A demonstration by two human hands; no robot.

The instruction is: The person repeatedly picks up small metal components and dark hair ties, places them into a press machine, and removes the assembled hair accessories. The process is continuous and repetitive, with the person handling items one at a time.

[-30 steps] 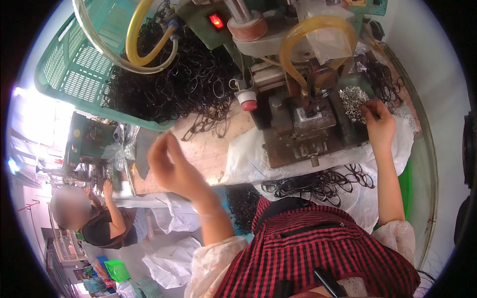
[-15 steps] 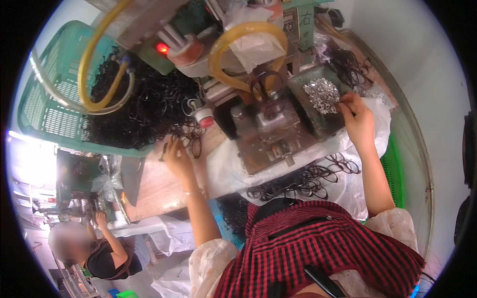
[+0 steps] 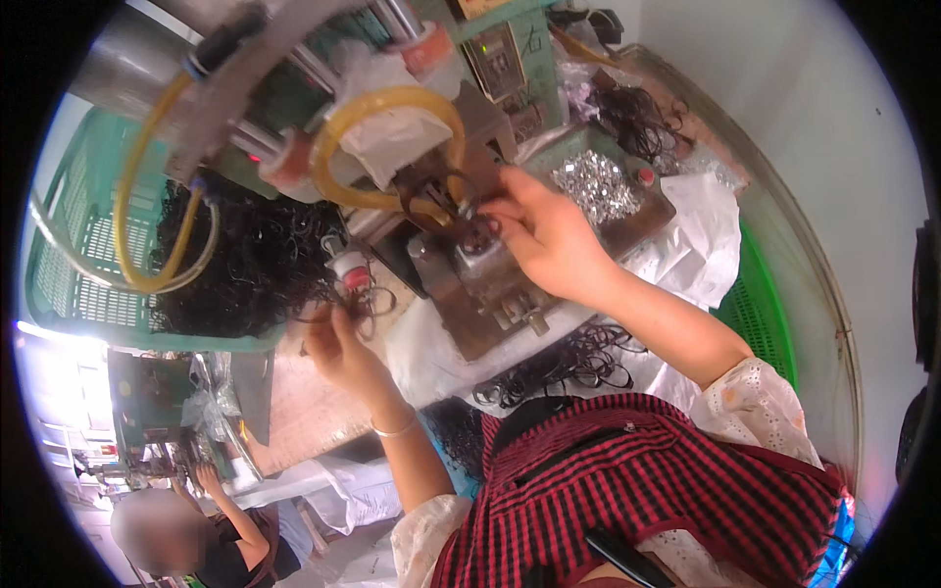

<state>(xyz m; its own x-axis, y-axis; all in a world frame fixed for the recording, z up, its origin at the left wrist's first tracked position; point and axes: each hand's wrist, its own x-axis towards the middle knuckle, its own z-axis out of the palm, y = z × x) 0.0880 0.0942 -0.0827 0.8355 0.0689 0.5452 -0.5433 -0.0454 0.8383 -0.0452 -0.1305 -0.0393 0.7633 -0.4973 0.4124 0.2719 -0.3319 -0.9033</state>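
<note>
Black elastic loops (image 3: 250,265) are lying heaped in the green plastic basket (image 3: 74,284) at the left edge of the tabletop (image 3: 294,412), with a smaller scatter of finished-looking loops (image 3: 564,363) on white sheeting at the near edge. Right hand (image 3: 544,235) is reaching into the small press machine (image 3: 470,265) at the tabletop's middle, fingertips pinched together at the die under the yellow hose (image 3: 392,108); something small and dark seems to be held there, too small to tell for sure. Left hand (image 3: 338,348) is hovering just beside the basket's near corner, fingers curled around a thin black loop (image 3: 372,304) and drawing it clear of the heap. Tray of silvery metal clips (image 3: 593,186) is sitting just beyond the right hand, toward the far right corner.

Judgement: the loading step is in hand, with a piece being seated in the die. The next move is calling for a fine pinch, keeping fingertips clear of the press head, and feeding the left hand's loop across without tangling.
</note>
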